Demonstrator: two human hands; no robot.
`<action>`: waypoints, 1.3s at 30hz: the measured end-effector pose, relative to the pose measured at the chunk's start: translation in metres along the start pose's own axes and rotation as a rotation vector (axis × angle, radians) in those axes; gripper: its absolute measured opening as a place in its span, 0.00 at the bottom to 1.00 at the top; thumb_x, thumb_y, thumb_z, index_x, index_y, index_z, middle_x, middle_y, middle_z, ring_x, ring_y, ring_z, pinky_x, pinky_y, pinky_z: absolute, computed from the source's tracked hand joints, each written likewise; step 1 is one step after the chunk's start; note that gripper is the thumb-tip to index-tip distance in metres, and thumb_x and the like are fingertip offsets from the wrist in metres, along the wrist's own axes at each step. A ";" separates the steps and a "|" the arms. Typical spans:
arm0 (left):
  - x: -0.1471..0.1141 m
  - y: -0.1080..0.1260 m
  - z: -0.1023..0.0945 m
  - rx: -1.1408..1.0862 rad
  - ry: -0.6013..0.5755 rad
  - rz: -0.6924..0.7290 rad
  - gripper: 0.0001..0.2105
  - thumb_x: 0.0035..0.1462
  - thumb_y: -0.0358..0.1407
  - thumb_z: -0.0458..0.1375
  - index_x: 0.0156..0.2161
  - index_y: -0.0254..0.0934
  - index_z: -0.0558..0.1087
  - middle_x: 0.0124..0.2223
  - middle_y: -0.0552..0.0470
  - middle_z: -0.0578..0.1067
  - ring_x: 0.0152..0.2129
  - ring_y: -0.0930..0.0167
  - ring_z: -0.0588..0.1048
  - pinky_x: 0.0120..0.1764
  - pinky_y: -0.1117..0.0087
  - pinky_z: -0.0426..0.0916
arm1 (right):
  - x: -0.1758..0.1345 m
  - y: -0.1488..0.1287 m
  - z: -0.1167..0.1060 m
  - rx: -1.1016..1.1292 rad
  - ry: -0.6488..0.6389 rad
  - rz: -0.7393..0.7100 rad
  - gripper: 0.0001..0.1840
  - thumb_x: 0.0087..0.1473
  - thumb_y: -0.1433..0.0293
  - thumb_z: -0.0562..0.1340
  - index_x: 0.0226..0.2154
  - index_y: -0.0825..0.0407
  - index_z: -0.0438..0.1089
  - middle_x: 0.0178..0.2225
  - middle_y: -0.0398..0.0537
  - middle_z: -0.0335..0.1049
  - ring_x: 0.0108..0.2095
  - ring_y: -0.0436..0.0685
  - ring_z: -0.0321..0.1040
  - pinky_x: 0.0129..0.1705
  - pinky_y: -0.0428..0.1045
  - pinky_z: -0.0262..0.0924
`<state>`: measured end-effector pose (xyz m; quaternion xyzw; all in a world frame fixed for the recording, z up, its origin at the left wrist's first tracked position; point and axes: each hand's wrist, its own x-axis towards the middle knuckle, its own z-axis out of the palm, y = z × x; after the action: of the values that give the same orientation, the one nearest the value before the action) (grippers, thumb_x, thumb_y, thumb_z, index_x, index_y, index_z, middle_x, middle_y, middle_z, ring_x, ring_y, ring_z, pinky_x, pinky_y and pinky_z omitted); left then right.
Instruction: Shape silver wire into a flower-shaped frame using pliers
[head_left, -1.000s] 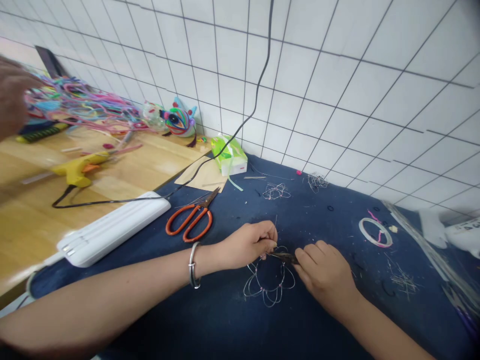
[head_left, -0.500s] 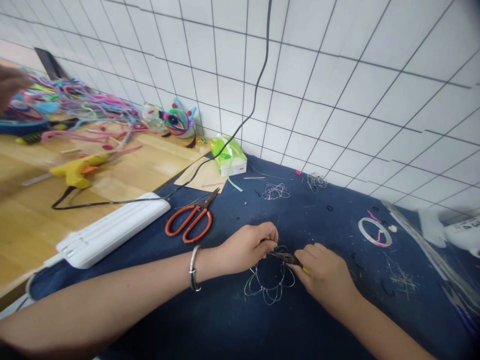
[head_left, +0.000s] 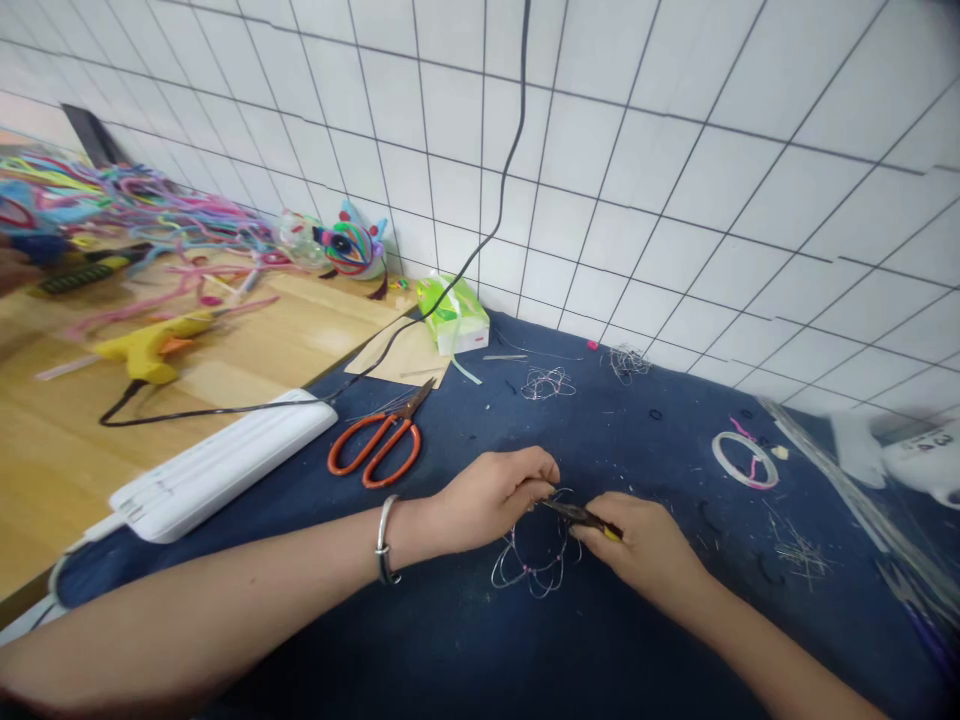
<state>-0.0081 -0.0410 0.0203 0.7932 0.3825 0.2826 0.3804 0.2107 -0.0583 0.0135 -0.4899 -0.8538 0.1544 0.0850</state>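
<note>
My left hand (head_left: pixel 499 497) is closed, its thumb and fingers pinching the upper part of a wire flower (head_left: pixel 530 572) with looped petals and small pink beads. My right hand (head_left: pixel 634 540) is wrapped round a pair of pliers (head_left: pixel 574 513) with dark jaws and a bit of yellow on the handle. The tips of the pliers reach the wire right beside my left fingertips. Whether the jaws bite on the wire cannot be made out. The flower hangs below both hands over the dark blue cloth (head_left: pixel 360 630).
Orange-handled scissors (head_left: pixel 379 450) and a white power strip (head_left: pixel 225 465) lie to the left, near a yellow glue gun (head_left: pixel 154 345). Behind are a tissue pack (head_left: pixel 455 315) and a wire flower shape (head_left: pixel 548 383). A ring-shaped roll (head_left: pixel 745 461) and wire scraps (head_left: pixel 804 553) lie right.
The pliers and my right hand have shifted slightly, and the wire flower has tilted a little. At the far left, another person's blurred hand has moved lower. The view has shifted slightly.
</note>
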 end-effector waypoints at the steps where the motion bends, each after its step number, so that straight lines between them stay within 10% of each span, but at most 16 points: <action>1: 0.000 0.000 0.000 -0.057 0.001 -0.017 0.06 0.56 0.29 0.49 0.39 0.36 0.66 0.29 0.55 0.70 0.25 0.76 0.68 0.30 0.75 0.62 | 0.000 0.000 0.001 -0.004 0.023 0.016 0.12 0.54 0.64 0.56 0.23 0.51 0.65 0.23 0.41 0.64 0.26 0.50 0.62 0.28 0.44 0.52; 12: 0.004 -0.008 0.006 -0.429 -0.024 -0.194 0.06 0.53 0.31 0.54 0.38 0.34 0.68 0.30 0.54 0.73 0.28 0.75 0.71 0.32 0.74 0.65 | -0.001 0.008 0.005 -0.020 0.194 0.005 0.10 0.54 0.65 0.56 0.26 0.51 0.67 0.24 0.43 0.64 0.28 0.52 0.60 0.31 0.45 0.52; 34: 0.000 -0.014 0.002 0.201 0.057 0.263 0.08 0.58 0.29 0.49 0.38 0.34 0.70 0.34 0.50 0.74 0.32 0.72 0.71 0.37 0.71 0.65 | -0.001 0.000 -0.008 0.156 -0.002 0.077 0.09 0.53 0.66 0.57 0.23 0.50 0.66 0.23 0.39 0.64 0.25 0.48 0.61 0.28 0.44 0.50; 39: 0.001 -0.006 0.002 0.102 0.077 0.169 0.06 0.56 0.30 0.51 0.37 0.35 0.71 0.33 0.52 0.73 0.31 0.74 0.71 0.35 0.73 0.65 | -0.001 0.001 -0.009 0.140 0.005 0.088 0.11 0.53 0.66 0.57 0.22 0.51 0.65 0.22 0.39 0.63 0.25 0.49 0.60 0.28 0.44 0.50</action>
<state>-0.0083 -0.0383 0.0139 0.8295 0.3426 0.3239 0.2995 0.2146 -0.0567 0.0216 -0.5203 -0.8182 0.2163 0.1145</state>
